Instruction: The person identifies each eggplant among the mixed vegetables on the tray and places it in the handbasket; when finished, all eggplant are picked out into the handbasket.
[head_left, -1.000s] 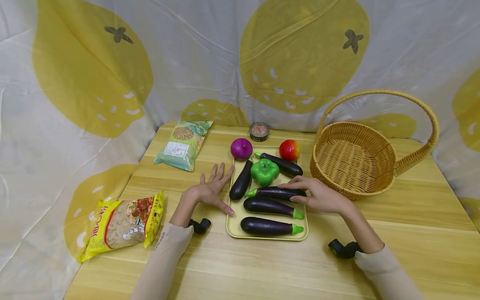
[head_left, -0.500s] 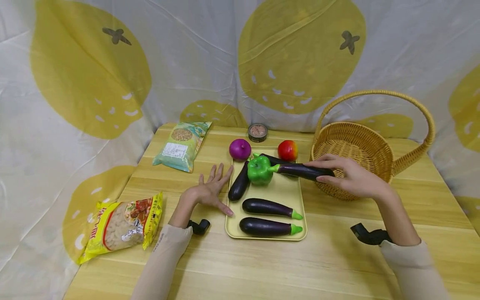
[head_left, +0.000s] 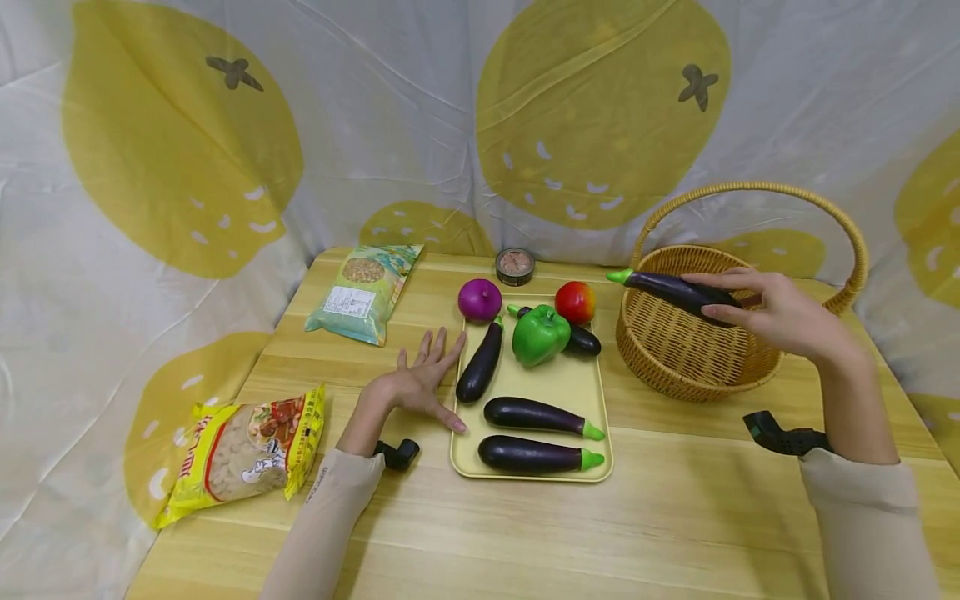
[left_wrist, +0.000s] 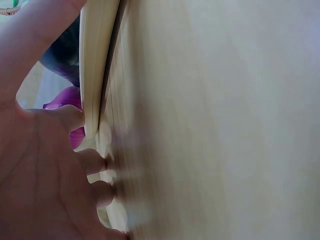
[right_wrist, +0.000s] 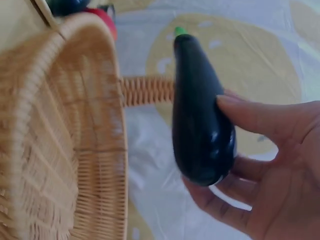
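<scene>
In the head view my right hand (head_left: 780,312) pinches an eggplant (head_left: 678,293) by its thick end, above the wicker basket (head_left: 697,386); the green stem points left. The right wrist view shows the thumb and fingers on either side of this eggplant (right_wrist: 200,120), with the basket (right_wrist: 100,150) beside it. My left hand (head_left: 412,385) is spread at the left edge of the yellow tray (head_left: 540,387), thumb and fingers straight. On the tray lie two eggplants (head_left: 532,454) in front, another eggplant (head_left: 480,362) at left, and a green bell pepper (head_left: 540,336) against a further eggplant (head_left: 583,342).
A purple onion (head_left: 480,300) and a red fruit (head_left: 575,302) sit at the tray's far corners. Behind stands a small round tin (head_left: 515,265). A green-blue bag (head_left: 366,292) and a yellow bag (head_left: 247,450) lie left. The basket's tall handle (head_left: 750,185) arches over it.
My right hand has lifted the eggplant off the tray and carried it right, over the basket. The bell pepper shifted and now leans on the back eggplant. The left hand stayed put.
</scene>
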